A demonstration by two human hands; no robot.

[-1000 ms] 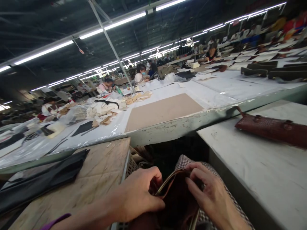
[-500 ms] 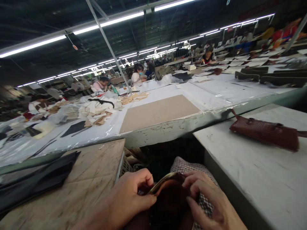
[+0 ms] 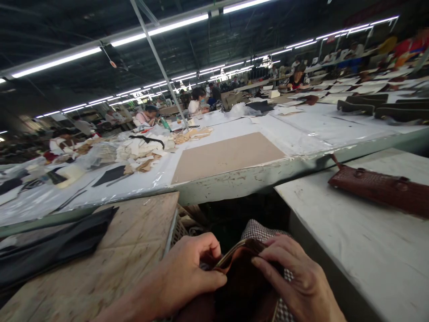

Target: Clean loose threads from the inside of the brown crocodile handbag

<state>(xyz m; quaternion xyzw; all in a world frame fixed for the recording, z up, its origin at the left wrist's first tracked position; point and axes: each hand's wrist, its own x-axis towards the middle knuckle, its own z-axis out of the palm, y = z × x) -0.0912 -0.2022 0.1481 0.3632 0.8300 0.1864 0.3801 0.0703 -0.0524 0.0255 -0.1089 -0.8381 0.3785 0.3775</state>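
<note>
A dark brown bag [image 3: 246, 286] with a brown lining lies in my lap, its mouth spread apart and its zipper-like edge facing up. My left hand [image 3: 197, 268] pinches the left end of that edge between thumb and bent fingers. On the other side, my right hand [image 3: 288, 264] grips the right part of the rim, thumb on the inner face and fingers over the top. The bag's lower part is in shadow. Checked cloth [image 3: 256, 230] shows behind and beside it, over my lap.
A reddish-brown textured bag [image 3: 378, 185] lies on the white table [image 3: 378, 250] at right. Black material [image 3: 60, 250] rests on the wooden board [image 3: 140, 232] at left. Ahead, a long bench holds a tan sheet [image 3: 228, 156] and scraps [image 3: 144, 150]. Other people sit beyond.
My right thumb has moved inward onto the bag's rim, and the mouth edge has shifted from a smooth arch to a more bent shape. The view has turned slightly left.
</note>
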